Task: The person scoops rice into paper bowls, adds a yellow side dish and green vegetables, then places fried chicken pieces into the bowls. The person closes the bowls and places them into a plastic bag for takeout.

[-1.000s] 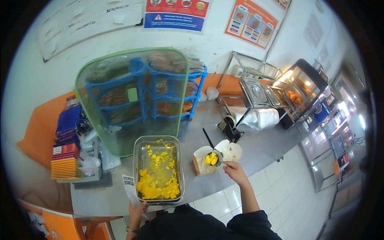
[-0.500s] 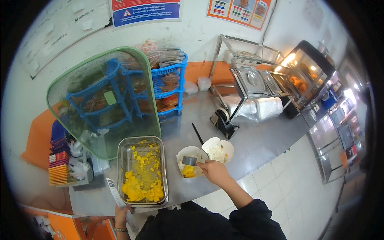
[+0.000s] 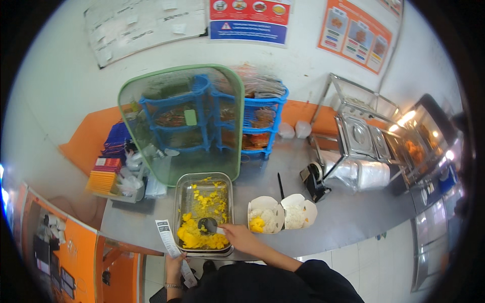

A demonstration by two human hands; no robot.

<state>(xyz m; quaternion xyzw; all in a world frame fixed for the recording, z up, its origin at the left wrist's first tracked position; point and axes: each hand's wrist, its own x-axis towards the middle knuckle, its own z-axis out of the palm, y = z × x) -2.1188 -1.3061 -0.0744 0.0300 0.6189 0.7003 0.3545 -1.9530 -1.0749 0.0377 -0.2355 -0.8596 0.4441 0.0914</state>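
Observation:
My right hand [image 3: 236, 236] is closed on the handle of a small scoop [image 3: 207, 225]. The scoop's dark round cup sits in yellow crumbled food, like scrambled egg [image 3: 194, 235], heaped at the near end of a metal tray [image 3: 231, 198]. Below the tray's left corner, my left hand [image 3: 175, 263] pinches a long printed paper slip [image 3: 167, 236]. Two open white paper boxes stand to the right. The left box [image 3: 277, 206] holds white rice with a yellow portion at one side; the right box [image 3: 310, 206] also holds rice.
A green-framed mesh cover [image 3: 237, 126] leans behind the tray, before a blue plastic rack [image 3: 273, 113] of packets. Behind the boxes lie a black marker-like stick [image 3: 281, 186] and a tape dispenser [image 3: 314, 183]. Lidded steel pans [image 3: 357, 135] stand at right. Packets and small boxes [image 3: 107, 178] crowd the left.
My right hand has moved left with the scoop, from over the left paper box down into the tray's yellow food. The view has shifted left; my left hand still holds the slip.

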